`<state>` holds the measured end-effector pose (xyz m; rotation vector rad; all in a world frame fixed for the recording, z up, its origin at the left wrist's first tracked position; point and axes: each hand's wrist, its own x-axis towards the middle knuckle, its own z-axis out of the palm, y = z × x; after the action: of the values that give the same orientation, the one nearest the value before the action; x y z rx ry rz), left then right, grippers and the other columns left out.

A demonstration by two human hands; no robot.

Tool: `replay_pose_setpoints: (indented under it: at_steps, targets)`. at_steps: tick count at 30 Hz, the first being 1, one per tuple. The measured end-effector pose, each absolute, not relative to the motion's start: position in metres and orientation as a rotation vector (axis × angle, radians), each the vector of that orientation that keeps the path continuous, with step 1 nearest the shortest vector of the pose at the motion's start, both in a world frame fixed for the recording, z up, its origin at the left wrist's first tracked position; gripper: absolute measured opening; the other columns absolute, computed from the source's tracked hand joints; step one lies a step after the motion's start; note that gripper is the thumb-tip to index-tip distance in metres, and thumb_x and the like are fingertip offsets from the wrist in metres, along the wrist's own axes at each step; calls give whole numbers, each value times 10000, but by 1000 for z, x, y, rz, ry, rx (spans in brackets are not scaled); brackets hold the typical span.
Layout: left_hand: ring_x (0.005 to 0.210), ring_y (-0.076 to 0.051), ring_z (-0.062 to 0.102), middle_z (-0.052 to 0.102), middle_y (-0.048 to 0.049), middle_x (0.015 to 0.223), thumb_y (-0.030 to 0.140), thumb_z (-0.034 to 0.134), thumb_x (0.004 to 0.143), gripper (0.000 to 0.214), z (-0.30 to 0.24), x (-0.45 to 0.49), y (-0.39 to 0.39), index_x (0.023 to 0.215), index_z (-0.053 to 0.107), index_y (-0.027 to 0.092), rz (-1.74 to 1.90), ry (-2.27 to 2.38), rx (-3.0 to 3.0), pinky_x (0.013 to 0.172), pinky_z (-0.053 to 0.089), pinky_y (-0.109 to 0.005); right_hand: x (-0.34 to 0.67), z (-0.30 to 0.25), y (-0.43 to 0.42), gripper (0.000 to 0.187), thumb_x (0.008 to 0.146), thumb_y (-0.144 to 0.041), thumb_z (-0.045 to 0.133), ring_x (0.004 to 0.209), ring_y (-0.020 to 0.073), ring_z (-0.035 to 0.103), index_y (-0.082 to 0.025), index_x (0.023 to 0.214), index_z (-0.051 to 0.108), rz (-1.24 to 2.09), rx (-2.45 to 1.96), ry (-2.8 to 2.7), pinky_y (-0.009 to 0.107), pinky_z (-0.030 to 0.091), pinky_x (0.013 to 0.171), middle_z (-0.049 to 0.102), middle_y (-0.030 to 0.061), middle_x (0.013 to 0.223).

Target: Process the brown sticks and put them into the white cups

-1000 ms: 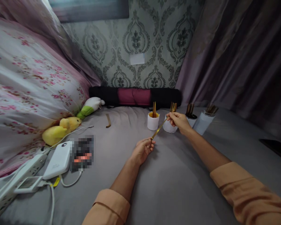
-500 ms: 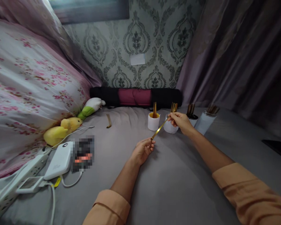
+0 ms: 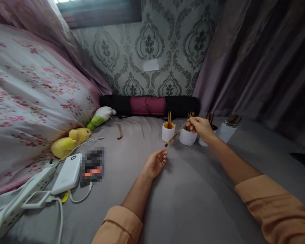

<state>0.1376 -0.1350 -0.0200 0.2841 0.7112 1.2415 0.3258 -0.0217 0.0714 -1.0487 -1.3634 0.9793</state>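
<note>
My right hand (image 3: pixel 199 127) pinches the upper end of a slim gold-coloured utensil (image 3: pixel 173 137), which slants down to the left in front of the white cups. Its lower end is dark and too small to make out. Just below that end, my left hand (image 3: pixel 155 164) is half curled, its fingers apart and nothing visible in them. The nearest cups are a white cup with a yellow inside (image 3: pixel 168 134), holding gold sticks, and a second white cup (image 3: pixel 188 137) behind my right fingers, also with gold sticks. A few similar gold pieces (image 3: pixel 119 132) lie on the grey sheet.
To the right stand a partly hidden white cup (image 3: pixel 203 140) and a taller pale container (image 3: pixel 226 132) of dark sticks. At left are a power bank (image 3: pixel 67 174), power strip (image 3: pixel 22 196), cables and plush toys (image 3: pixel 71 142). A black and maroon roll (image 3: pixel 147 105) lies along the wall.
My right hand has moved slightly right and up with the gold utensil. The utensil's lower end has come out of my left fingers, which have loosened. The view has shifted slightly.
</note>
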Motion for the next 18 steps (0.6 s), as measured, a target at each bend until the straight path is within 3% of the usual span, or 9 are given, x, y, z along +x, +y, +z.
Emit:
replay_pose_setpoints:
  at_steps: [18]
  targets:
    - [529,-70,501,578,-58,654,107,459,793,109,-18,137,-134,809,560,72,1253,690,212,481,389,-174,337,118,0,184,805,-280,500,373,42,433,-158,680,558,683,-1130,-1159,148,297,309,619,31,617]
